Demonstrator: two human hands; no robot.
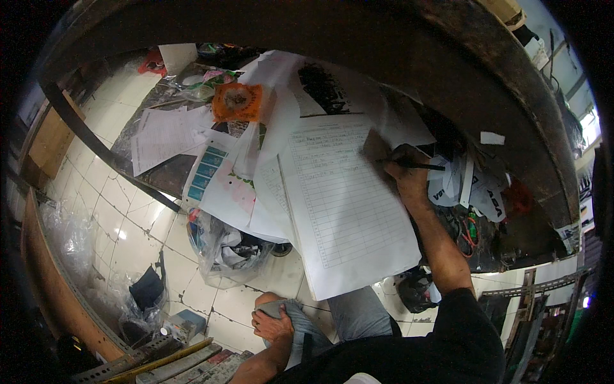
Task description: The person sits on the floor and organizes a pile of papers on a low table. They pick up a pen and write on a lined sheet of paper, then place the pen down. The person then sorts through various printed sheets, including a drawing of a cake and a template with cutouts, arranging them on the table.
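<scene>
My right hand point(408, 168) is closed around a dark pen point(433, 167) over the upper right part of a ruled book point(355, 221). Handwriting fills the top rows of its open page, and the grid rows below look blank. The book's lower end hangs past the table's near edge, above my legs. My left hand point(274, 324) lies on my left knee with its fingers stretched out and nothing in them. Loose white sheets point(167, 133) and an orange packet point(236, 102) lie left of the book.
A dark shelf edge point(307, 29) curves over the table. Cut paper scraps point(457, 182) lie beyond my right hand. A clear plastic bag point(230, 249) of waste stands on the tiled floor point(198, 285). A wooden board point(61, 275) stands at the left.
</scene>
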